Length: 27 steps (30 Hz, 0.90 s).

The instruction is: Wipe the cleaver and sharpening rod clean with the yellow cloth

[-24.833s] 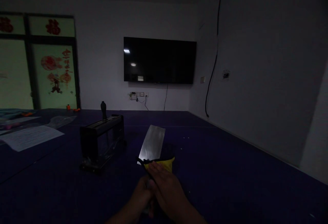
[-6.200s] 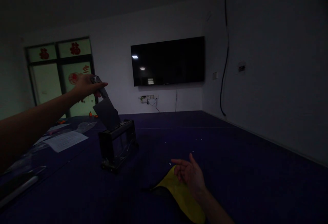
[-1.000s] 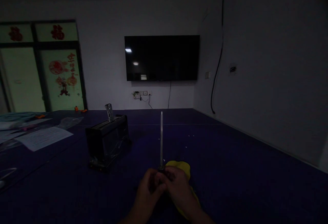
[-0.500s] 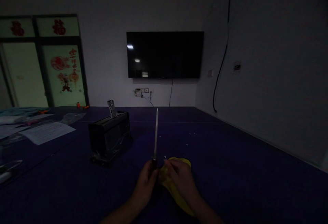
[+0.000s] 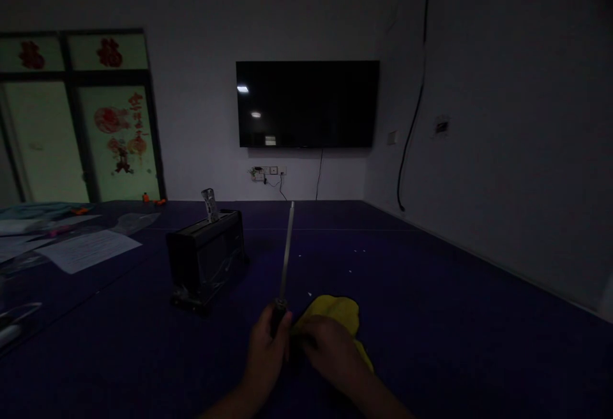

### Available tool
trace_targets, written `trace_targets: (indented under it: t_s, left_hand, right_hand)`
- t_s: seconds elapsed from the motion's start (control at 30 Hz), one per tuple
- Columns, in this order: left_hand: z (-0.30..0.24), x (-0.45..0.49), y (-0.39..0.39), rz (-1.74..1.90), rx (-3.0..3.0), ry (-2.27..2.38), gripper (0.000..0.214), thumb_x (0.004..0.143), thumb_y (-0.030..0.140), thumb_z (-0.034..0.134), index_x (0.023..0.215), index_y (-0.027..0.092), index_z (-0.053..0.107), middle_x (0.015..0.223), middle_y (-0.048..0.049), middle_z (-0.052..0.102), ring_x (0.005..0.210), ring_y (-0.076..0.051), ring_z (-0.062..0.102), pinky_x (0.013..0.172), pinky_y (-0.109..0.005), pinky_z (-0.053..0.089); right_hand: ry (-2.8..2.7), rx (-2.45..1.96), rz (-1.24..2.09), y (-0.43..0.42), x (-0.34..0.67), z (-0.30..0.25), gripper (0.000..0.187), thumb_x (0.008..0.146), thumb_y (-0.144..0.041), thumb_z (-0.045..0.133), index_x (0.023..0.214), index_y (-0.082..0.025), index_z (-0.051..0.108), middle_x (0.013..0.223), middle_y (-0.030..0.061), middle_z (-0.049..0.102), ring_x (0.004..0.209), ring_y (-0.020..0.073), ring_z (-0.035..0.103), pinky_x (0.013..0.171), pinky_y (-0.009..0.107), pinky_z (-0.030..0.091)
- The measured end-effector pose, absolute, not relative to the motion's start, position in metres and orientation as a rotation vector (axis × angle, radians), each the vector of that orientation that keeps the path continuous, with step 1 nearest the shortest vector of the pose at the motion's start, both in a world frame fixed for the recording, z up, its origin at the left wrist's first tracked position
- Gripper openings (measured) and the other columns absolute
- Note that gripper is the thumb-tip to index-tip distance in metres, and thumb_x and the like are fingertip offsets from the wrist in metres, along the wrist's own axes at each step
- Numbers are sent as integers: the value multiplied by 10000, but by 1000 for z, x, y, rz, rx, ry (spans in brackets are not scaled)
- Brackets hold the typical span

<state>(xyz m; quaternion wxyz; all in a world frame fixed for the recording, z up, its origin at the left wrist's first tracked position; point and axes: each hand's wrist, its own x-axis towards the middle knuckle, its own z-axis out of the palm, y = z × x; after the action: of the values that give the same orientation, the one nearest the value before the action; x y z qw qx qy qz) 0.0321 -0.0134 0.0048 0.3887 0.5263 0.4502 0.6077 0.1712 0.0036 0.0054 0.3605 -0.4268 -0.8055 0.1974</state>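
My left hand (image 5: 265, 345) is wrapped around the dark handle of a long metal rod (image 5: 288, 253), which points up and away from me. A collar sits where shaft meets handle, and the tip is narrower. My right hand (image 5: 332, 349) is closed just to the right, with its fingertips curled in on a yellow cloth (image 5: 338, 310) with a dark edge. Part of the cloth lies under this hand and on the table beyond it. Its fingertips are partly hidden in shadow.
A black toaster-like box (image 5: 205, 250) with a silvery object (image 5: 209, 205) standing in its top is left of my hands. Papers (image 5: 90, 250) and plastic bags lie farther left on the dark blue table (image 5: 431, 317). Small white scraps (image 5: 350, 271) dot the surface. A television (image 5: 306, 105) hangs ahead.
The left hand has shifted slightly left and down, tilting the rod's handle end left. My right hand has moved lower, uncovering more of the yellow cloth's far part.
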Motion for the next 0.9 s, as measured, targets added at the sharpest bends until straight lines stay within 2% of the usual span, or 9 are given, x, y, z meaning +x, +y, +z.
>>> trace_targets:
  t_s: [0.13, 0.27, 0.4, 0.47, 0.67, 0.77, 0.9]
  left_hand:
    - [4, 36, -15, 1489, 1327, 1099, 461, 694, 603, 569, 838, 165, 557, 427, 84, 418, 345, -74, 364, 372, -181, 288]
    - [0, 35, -13, 1445, 1336, 1124, 457, 699, 612, 558, 818, 171, 570, 450, 69, 459, 349, -82, 387, 372, -189, 317]
    - [-3, 32, -9, 1469, 1486, 1113, 436, 712, 583, 566, 808, 161, 618, 720, -33, 646, 699, -175, 597, 624, -242, 471]
    - [-3, 31, -8, 1429, 1559, 1099, 423, 728, 557, 563, 840, 155, 633, 820, -58, 669, 802, -207, 605, 710, -271, 474]
    - [-2, 31, -12, 1336, 1670, 1047, 364, 760, 493, 549, 874, 160, 644, 839, -56, 679, 809, -212, 607, 726, -273, 469]
    - [-4, 30, -12, 1331, 1689, 1086, 351, 759, 485, 548, 853, 161, 646, 828, -59, 677, 793, -212, 603, 712, -277, 470]
    - [-6, 28, -10, 1300, 1749, 1084, 316, 780, 443, 531, 873, 164, 646, 856, -71, 676, 810, -220, 601, 730, -292, 467]
  right_hand:
    - [-1551, -1176, 735, 16, 176, 2, 133, 695, -245, 538, 676, -215, 667, 694, 29, 678, 674, 201, 604, 624, 288, 416]
    - [-1013, -1111, 1184, 19, 178, 8, 250, 697, -430, 562, 756, -208, 660, 726, 40, 683, 698, 216, 624, 629, 308, 456]
    - [-821, -871, 1596, 13, 172, 17, 339, 737, -486, 477, 718, -189, 641, 709, 70, 679, 697, 221, 640, 602, 313, 473]
    - [-781, -762, 1649, 11, 169, 18, 304, 738, -449, 472, 717, -192, 633, 696, 60, 677, 699, 212, 643, 607, 303, 477]
    - [-792, -697, 1622, 6, 164, 14, 101, 588, -249, 588, 651, -183, 632, 586, 17, 651, 619, 187, 620, 584, 268, 455]
    - [-875, -730, 1541, 1, 162, 16, 154, 532, -214, 673, 679, -178, 648, 593, -4, 652, 570, 159, 598, 564, 247, 430]
    - [-1080, -770, 1546, 0, 161, 17, 228, 553, -298, 729, 720, -160, 659, 559, -5, 628, 496, 135, 556, 517, 240, 386]
